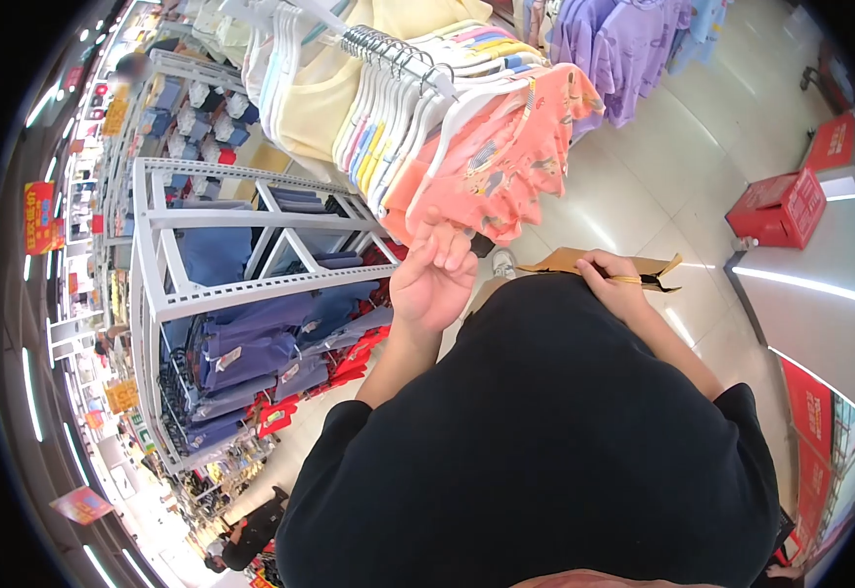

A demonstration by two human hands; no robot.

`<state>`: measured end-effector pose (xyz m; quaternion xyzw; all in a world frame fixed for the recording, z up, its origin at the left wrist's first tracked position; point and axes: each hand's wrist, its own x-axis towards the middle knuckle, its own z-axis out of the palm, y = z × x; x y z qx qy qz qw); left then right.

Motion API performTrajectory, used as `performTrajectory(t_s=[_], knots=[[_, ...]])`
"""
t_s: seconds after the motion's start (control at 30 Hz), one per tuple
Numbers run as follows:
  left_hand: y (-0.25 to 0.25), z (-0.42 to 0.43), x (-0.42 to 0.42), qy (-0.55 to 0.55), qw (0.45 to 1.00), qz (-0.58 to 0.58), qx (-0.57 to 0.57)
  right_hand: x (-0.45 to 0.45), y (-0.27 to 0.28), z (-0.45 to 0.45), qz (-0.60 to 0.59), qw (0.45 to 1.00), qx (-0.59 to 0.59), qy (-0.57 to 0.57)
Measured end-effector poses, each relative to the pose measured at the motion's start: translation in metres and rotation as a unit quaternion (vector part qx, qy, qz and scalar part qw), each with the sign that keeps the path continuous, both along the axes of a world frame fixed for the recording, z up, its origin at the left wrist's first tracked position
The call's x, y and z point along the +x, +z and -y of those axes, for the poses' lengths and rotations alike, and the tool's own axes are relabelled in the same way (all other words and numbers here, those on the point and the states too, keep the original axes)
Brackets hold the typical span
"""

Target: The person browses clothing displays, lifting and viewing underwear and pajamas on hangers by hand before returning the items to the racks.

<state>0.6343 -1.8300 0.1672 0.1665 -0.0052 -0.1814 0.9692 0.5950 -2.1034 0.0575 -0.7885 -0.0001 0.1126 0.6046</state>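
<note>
My left hand is raised palm up with its fingers curled in, right at the lower edge of a coral ruffled garment on a white hanger. Whether the fingers hold part of it I cannot make out. My right hand is closed on the edge of a brown cardboard box in front of my body. Its inside looks dark, and my black shirt covers much of it. Several light-coloured garments hang on white hangers behind the coral one, along a metal rail.
A grey metal rack with blue and red clothing stands at left. Purple garments hang at the top. At right, a red box sits by a white counter. Tiled floor lies between. Another person is at lower left.
</note>
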Motion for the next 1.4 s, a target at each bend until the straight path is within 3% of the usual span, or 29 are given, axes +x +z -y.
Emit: performTrajectory(t_s=[0.6, 0.8, 0.9, 1.0, 1.03, 1.13, 1.17, 1.27, 1.4], knots=[[-0.008, -0.024, 0.016, 0.004, 1.000, -0.006, 0.021, 0.011, -0.005, -0.031, 0.001, 1.000, -0.012, 0.001], [-0.016, -0.038, 0.024, 0.017, 0.993, -0.036, 0.114, 0.015, -0.005, -0.033, 0.014, 1.000, -0.011, 0.014], [-0.027, -0.041, 0.035, 0.082, 0.968, -0.021, 0.235, 0.018, -0.002, -0.032, 0.012, 1.000, -0.003, 0.013], [-0.028, -0.036, 0.052, 0.170, 0.874, -0.007, 0.455, 0.019, -0.003, -0.031, 0.012, 1.000, -0.001, 0.007], [-0.035, -0.047, 0.058, 0.170, 0.801, 0.047, 0.572, 0.019, -0.004, -0.030, 0.015, 1.000, 0.000, 0.003], [-0.032, -0.039, 0.068, 0.199, 0.633, 0.118, 0.739, 0.018, -0.004, -0.028, 0.021, 1.000, 0.001, -0.003], [-0.049, -0.050, 0.072, 0.164, 0.536, 0.180, 0.808, 0.018, -0.003, -0.027, 0.022, 1.000, 0.000, -0.005], [-0.067, -0.049, 0.082, 0.102, 0.439, 0.332, 0.829, 0.017, 0.004, -0.025, 0.013, 1.000, 0.003, -0.019], [-0.085, -0.034, 0.085, 0.151, 0.432, 0.292, 0.840, 0.014, 0.007, -0.021, 0.005, 0.999, -0.001, -0.037]])
